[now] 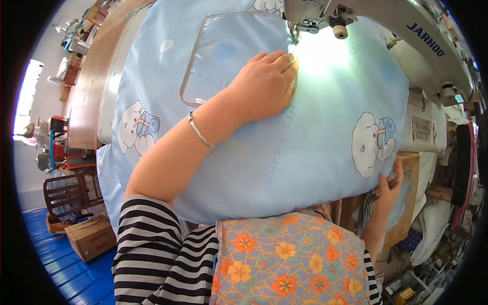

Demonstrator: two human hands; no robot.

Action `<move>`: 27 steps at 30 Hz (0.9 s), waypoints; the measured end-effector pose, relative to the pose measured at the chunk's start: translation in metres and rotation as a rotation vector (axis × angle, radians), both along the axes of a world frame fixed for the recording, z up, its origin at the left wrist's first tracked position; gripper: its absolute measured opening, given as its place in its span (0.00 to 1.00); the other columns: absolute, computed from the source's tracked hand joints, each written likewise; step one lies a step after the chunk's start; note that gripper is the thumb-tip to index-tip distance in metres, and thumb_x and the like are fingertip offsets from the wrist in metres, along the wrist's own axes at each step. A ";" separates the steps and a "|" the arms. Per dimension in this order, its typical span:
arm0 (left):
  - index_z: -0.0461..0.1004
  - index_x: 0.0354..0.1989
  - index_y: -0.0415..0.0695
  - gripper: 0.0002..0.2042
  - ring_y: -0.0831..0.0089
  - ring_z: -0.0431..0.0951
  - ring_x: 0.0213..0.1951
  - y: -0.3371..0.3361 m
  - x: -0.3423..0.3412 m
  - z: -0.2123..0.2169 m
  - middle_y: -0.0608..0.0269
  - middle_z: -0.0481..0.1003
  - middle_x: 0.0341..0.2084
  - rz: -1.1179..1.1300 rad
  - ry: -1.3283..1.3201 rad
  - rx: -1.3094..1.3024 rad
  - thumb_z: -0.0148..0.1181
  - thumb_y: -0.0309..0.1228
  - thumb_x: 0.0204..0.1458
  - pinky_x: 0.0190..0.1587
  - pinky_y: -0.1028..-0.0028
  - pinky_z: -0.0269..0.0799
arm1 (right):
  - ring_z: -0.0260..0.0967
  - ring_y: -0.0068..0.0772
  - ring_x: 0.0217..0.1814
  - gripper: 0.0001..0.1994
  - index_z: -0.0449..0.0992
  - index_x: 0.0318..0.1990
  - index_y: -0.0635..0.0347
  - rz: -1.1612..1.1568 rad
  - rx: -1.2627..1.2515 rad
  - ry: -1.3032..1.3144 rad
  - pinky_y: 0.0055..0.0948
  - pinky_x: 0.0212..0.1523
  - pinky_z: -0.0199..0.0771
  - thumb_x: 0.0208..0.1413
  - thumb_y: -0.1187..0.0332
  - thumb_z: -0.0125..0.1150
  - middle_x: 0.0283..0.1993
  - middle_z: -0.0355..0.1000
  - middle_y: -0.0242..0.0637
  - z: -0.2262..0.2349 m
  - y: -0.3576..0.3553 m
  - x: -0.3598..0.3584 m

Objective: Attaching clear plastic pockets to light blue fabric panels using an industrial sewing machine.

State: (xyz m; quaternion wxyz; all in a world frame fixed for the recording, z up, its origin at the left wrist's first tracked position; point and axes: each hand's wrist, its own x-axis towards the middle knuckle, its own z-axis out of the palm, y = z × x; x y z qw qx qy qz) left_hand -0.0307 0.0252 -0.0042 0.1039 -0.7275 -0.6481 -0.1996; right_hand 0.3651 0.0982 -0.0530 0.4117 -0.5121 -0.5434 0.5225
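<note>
Admittedly, right hand (389,189) beside glare-bleached blue fabric (310,147), grip unclear; left hand (268,84) flat on top, grip unclosed.

At the right grip (389,192), a dark item (392,179) seems too indistinct.

cardboard box (91,238) just chilling on a super blue floor (53,262) at 8 o'clock, brown slatted chair (64,195) between 8 and 9, a bright window (30,96) a bit past 9, pile of white cloth (432,231) around 4, little yellow box (406,295) between 4 and 5
</note>
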 end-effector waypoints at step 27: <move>0.74 0.48 0.35 0.15 0.61 0.73 0.51 0.003 -0.005 0.002 0.57 0.74 0.45 -0.030 -0.011 0.018 0.52 0.26 0.53 0.54 0.65 0.70 | 0.54 0.13 0.20 0.06 0.69 0.44 0.60 -0.056 -0.504 0.340 0.16 0.18 0.52 0.61 0.72 0.51 0.32 0.69 0.27 -0.031 -0.077 -0.054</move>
